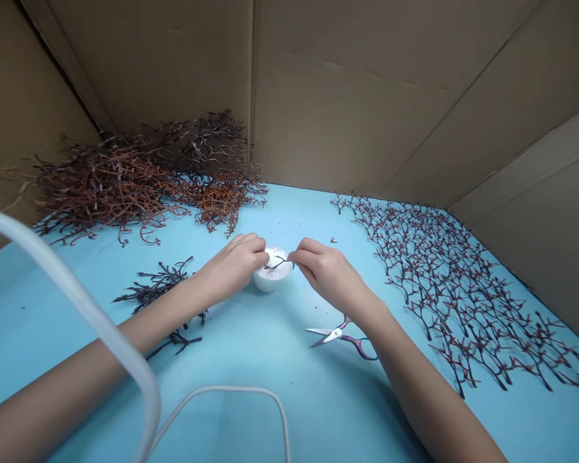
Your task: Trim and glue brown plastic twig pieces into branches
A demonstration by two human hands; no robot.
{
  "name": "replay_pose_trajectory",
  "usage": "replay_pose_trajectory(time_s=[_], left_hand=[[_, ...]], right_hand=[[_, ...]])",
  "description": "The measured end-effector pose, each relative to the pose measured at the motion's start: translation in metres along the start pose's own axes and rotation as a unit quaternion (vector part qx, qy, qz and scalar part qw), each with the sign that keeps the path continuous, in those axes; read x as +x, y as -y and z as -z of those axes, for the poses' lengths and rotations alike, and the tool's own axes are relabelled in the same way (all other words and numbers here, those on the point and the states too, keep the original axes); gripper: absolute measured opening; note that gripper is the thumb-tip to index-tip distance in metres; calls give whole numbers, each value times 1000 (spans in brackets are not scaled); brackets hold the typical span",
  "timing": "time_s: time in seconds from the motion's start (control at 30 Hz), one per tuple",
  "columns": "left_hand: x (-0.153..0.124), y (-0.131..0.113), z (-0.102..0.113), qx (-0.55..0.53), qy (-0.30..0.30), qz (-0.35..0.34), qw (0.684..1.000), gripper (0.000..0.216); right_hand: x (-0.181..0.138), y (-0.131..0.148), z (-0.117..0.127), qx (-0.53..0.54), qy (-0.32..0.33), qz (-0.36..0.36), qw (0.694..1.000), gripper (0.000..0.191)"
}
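My right hand (pixel 325 270) pinches a thin dark forked twig (pixel 280 260) by its right end. The twig lies level across the mouth of a small white cup (pixel 270 281), which has white stuff inside. At the cup's left rim, my left hand (pixel 241 260) has its thumb and fingers pressed together close to the twig's other end. What those fingers hold, if anything, is hidden. A pair of scissors (pixel 336 334) lies with its blades apart below my right wrist. Dark short twigs (pixel 157 286) are bunched beside and partly under my left forearm.
Large heaps of reddish-brown twigs (pixel 110 183) stand at the back left. Many forked dark-red twigs (pixel 429 270) are spread over the right side of the blue table (pixel 241 418). Cardboard walls (pixel 347 96) enclose the back and sides. A white cable (pixel 101 321) loops across the front left.
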State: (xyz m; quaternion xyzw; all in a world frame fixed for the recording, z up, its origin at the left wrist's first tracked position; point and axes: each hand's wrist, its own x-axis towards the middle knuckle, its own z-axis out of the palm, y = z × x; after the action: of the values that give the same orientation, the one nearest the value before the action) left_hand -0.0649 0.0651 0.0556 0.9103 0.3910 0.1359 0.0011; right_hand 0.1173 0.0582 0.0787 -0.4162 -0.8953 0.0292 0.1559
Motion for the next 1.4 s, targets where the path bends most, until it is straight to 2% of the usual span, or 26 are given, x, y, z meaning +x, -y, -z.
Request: replay_pose_trajectory(time_s=[0.23, 0.37, 0.57, 0.67, 0.77, 0.83, 0.87, 0.97, 1.03, 1.1, 1.23, 1.4], left_hand=[[0, -2, 4, 24, 21, 8, 999, 33], [-1, 0, 3, -2, -6, 11, 1000, 30], [-3, -1, 13, -142, -142, 48, 978, 17], [-5, -7, 22, -203, -148, 82, 965, 14], [-7, -11, 27, -287, -143, 114, 940, 16], [-8, -14, 28, -368, -158, 132, 907, 18], [-8, -15, 28, -409, -167, 143, 886, 18], [-10, -21, 26, -493, -170, 181, 834, 13], [-12, -29, 23, -514, -153, 194, 822, 12], [-15, -38, 20, -524, -124, 190, 821, 17], [-23, -58, 14, -551, -31, 152, 820, 28], [-25, -74, 0, -582, 65, 169, 793, 43]], right_hand=[[1, 3, -3, 3, 2, -4, 1000, 27], [0, 3, 3, -1, -32, 6, 999, 26], [-7, 0, 25, 12, -116, 8, 993, 21], [-14, 1, 31, 31, -116, -7, 993, 19], [-27, 4, 27, 96, -130, -45, 986, 17], [-38, 6, 18, 188, -168, -103, 962, 15], [-44, 6, 12, 248, -191, -139, 940, 14], [-56, 9, -5, 428, -243, -229, 840, 13], [-61, 12, -12, 510, -258, -255, 780, 15], [-63, 14, -13, 555, -264, -265, 743, 17], [-71, 12, -11, 580, -280, -282, 711, 20], [-84, -2, -21, 580, -272, -304, 705, 22]])
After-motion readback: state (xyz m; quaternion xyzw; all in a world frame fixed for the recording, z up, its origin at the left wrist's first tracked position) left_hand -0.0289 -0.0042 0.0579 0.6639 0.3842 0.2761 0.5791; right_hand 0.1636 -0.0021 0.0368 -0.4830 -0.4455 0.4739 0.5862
